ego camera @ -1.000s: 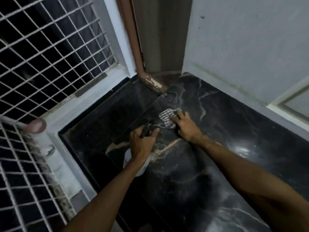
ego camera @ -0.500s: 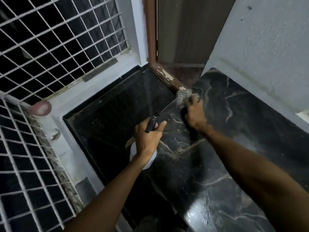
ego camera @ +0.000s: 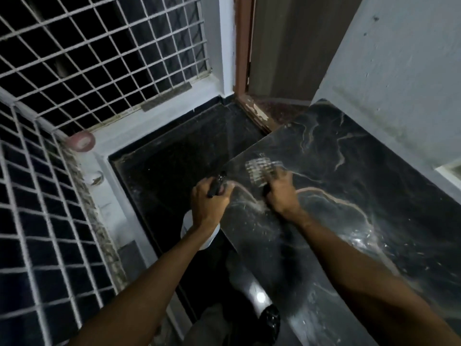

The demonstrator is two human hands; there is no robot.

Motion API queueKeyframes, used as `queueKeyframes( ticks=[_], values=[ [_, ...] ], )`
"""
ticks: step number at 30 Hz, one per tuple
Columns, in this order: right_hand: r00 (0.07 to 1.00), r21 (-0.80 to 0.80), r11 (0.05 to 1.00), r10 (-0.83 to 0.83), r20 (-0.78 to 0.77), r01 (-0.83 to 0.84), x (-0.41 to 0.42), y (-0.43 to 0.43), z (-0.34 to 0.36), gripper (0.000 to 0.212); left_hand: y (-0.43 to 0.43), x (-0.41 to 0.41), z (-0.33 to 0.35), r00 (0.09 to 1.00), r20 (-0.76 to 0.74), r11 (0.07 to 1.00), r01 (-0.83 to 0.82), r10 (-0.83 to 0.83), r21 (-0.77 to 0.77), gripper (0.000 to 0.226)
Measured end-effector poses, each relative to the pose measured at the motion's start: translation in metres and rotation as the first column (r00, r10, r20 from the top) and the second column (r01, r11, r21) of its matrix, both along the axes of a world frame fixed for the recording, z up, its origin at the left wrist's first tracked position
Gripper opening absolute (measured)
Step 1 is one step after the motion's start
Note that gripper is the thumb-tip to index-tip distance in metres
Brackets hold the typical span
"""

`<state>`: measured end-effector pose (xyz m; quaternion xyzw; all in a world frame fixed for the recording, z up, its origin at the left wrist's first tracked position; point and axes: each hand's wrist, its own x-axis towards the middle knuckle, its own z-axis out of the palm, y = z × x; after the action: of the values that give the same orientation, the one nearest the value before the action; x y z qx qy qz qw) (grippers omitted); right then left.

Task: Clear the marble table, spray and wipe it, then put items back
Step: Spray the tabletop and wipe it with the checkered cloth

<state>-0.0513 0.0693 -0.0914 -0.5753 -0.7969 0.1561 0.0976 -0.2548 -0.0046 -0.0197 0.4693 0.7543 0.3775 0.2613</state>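
Checked cloth (ego camera: pixel 260 168) under right hand (ego camera: pixel 280 193)

Black marble table (ego camera: pixel 349 176) with pale veins, checked cloth (ego camera: pixel 259 168), white grille (ego camera: pixel 99 58)

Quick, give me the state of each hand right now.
Left hand: closed around the spray bottle.
Right hand: pressing the checked cloth on the marble table.

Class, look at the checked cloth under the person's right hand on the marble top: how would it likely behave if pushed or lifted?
The checked cloth looks thin and crumpled under the right hand, so it would probably flop and bunch rather than hold shape. On the glossy, wet-looking marble top it likely slides easily. It seems light for its size.
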Motion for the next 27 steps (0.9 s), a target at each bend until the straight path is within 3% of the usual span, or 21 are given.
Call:
queueKeyframes(
  ticks=[1,3,6,10,15,18,19,21,23,24,27],
  values=[
    [0.99,-0.036,0.989,-0.141,0.005,0.141,0.02,-0.003,0.002,0.066,-0.013,0.004,-0.001,1.0,0.019,0.999,-0.021,0.021,-0.026,0.024],
    [0.968,-0.084,0.965,-0.243,0.061,0.248,0.058,-0.013,0.003,0.061,-0.039,0.016,-0.006,0.997,0.039,0.994,-0.061,0.065,-0.092,0.023],
    [0.973,-0.087,0.971,-0.218,0.079,0.225,0.102,-0.033,-0.003,0.06,-0.073,0.04,-0.014,0.995,0.032,0.984,-0.093,0.099,-0.152,0.032],
    [0.968,-0.133,0.96,-0.239,0.073,0.247,0.101,-0.054,0.002,0.059,-0.103,0.06,-0.021,0.987,0.058,0.973,-0.137,0.15,-0.186,0.028],
    [0.997,-0.103,0.992,0.078,0.007,-0.077,0.065,-0.076,0.009,0.066,-0.131,0.066,-0.02,0.985,0.064,0.981,-0.154,0.163,-0.118,0.031],
    [0.992,-0.173,0.978,-0.121,-0.03,0.114,0.048,-0.064,0.014,0.06,-0.135,0.057,-0.017,0.977,0.08,0.977,-0.189,0.197,-0.098,0.031],
    [0.993,-0.169,0.98,-0.114,-0.026,0.108,0.039,-0.066,0.014,0.06,-0.136,0.052,-0.017,0.976,0.076,0.975,-0.197,0.205,-0.102,0.033],
    [0.994,-0.124,0.987,0.108,0.006,-0.107,0.021,-0.081,0.008,0.07,-0.14,0.043,-0.022,0.975,0.058,0.975,-0.208,0.213,-0.081,0.043],
    [0.939,-0.048,0.939,0.341,0.042,-0.339,0.017,-0.083,0.005,0.076,-0.14,0.037,-0.027,0.976,0.034,0.976,-0.212,0.214,-0.05,0.05],
    [0.937,-0.026,0.938,0.346,0.041,-0.346,0.018,-0.075,0.006,0.075,-0.138,0.036,-0.028,0.976,0.03,0.976,-0.212,0.214,-0.039,0.049],
    [0.998,-0.09,0.995,0.054,0.025,-0.052,0.0,-0.052,0.009,0.063,-0.131,0.029,-0.027,0.972,0.056,0.973,-0.226,0.228,-0.04,0.036]
  ],
)
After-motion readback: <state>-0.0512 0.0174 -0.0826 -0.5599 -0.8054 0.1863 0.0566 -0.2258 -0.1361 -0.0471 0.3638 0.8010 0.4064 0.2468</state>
